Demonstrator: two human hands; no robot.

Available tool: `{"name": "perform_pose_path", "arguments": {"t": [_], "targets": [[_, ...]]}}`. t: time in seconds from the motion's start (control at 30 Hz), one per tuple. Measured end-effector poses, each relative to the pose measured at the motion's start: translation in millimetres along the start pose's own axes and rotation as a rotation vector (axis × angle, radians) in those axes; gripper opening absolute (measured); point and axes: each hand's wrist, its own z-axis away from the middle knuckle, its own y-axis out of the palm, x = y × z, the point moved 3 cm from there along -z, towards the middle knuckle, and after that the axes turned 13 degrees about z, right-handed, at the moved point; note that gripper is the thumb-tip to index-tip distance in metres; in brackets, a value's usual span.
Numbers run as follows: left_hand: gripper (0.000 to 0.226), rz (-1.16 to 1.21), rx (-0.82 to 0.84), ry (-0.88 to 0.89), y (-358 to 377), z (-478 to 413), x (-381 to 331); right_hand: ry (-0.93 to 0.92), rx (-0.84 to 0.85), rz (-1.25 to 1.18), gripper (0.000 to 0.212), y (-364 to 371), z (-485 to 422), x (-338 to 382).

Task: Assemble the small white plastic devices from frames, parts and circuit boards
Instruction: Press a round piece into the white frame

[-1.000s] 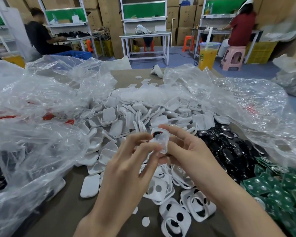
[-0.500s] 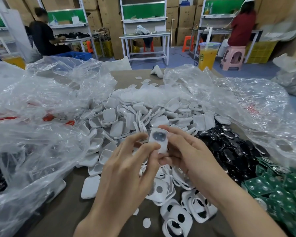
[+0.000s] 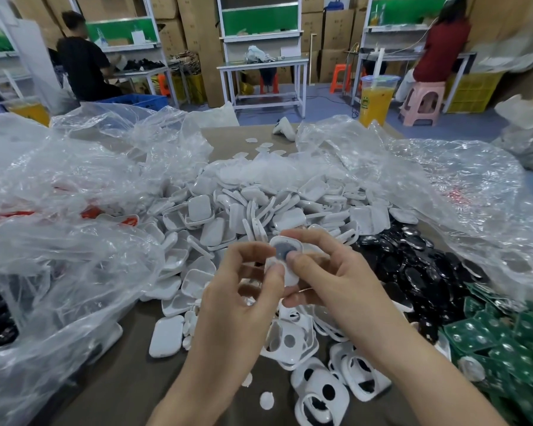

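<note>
Both hands hold one small white frame (image 3: 285, 250) with a dark round insert above the table's middle. My left hand (image 3: 243, 290) pinches its lower left edge with thumb and fingers. My right hand (image 3: 330, 272) grips its right side, thumb pressing on the face. A heap of white shells (image 3: 259, 210) lies behind the hands. White frames with round holes (image 3: 320, 385) lie below them. Black round parts (image 3: 419, 262) are piled at the right, green circuit boards (image 3: 505, 333) at the far right.
Crumpled clear plastic bags (image 3: 59, 241) cover the left side, and another plastic bag (image 3: 443, 186) covers the right. An orange drink cup (image 3: 376, 99) stands at the far table edge. Two people sit at benches in the background. Brown tabletop (image 3: 120, 388) shows at the front left.
The frame has been turned in my fingers so its face with the dark round insert points at me. My right thumb has shifted onto that face. Both hands stay in the same spot.
</note>
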Motion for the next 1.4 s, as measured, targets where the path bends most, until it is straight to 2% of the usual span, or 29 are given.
{"name": "perform_pose_path", "arguments": {"t": [0.17,0.37,0.57,0.7,0.8,0.9,1.17,1.4], "targets": [[0.018,0.164,-0.008,-0.085,-0.8,-4.8,1.8,-0.048,-0.003,0.080,0.019,4.7,-0.1,-1.9],[0.022,0.114,-0.017,-0.068,-3.8,-3.4,1.5,-0.030,0.059,0.068,0.027,6.5,0.3,-2.5],[0.020,0.085,0.007,-0.011,-0.3,1.7,-3.0,-0.003,-0.044,-0.008,0.012,6.2,1.0,-0.3],[0.026,-0.072,0.034,0.086,2.4,3.1,-3.8,0.011,-0.102,-0.051,0.010,1.5,1.9,1.6],[0.008,-0.345,0.086,0.298,2.8,6.1,-10.0,0.007,-0.124,-0.032,0.007,-0.5,2.2,1.7],[0.014,-0.486,0.143,0.444,2.2,7.0,-11.1,0.005,-0.177,-0.011,0.007,-3.9,2.0,1.7],[0.016,-0.464,0.242,0.406,4.4,11.5,-12.0,0.025,-0.240,0.060,0.003,-8.1,2.7,1.6],[0.016,-0.556,0.051,0.479,-5.8,5.9,-11.6,0.019,-0.206,-0.020,0.006,-5.3,3.2,2.3]]}}
